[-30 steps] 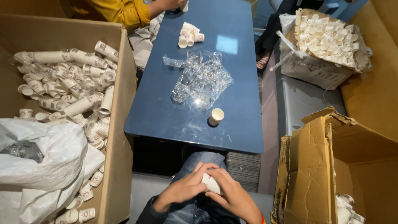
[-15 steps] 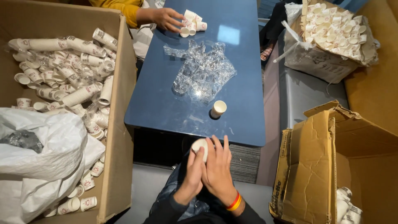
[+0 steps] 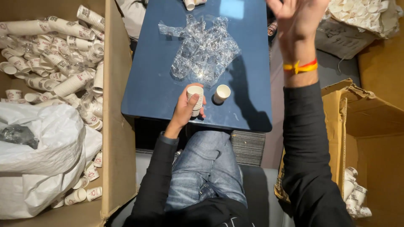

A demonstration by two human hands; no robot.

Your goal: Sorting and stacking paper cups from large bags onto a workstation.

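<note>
The fingers (image 3: 194, 101) of the left hand (image 3: 187, 110) wrap around a short stack of white paper cups (image 3: 195, 99), holding it upright at the near edge of the blue tabletop (image 3: 151, 75). Just beside the stack, to its right and apart from it, a single paper cup (image 3: 221, 93) stands on the tabletop with its mouth up. Beyond both lies a heap of crumpled clear plastic wrap (image 3: 205, 52). The right hand (image 3: 296, 17) is raised high over the far right side of the tabletop, its fingers spread wide and holding nothing; a red and yellow band (image 3: 299, 67) circles its wrist. To the left, a large cardboard box (image 3: 114, 126) holds many loose paper cups and stacks beside a white sack (image 3: 38, 155). Another open cardboard box (image 3: 370, 126) stands to the right.
</note>
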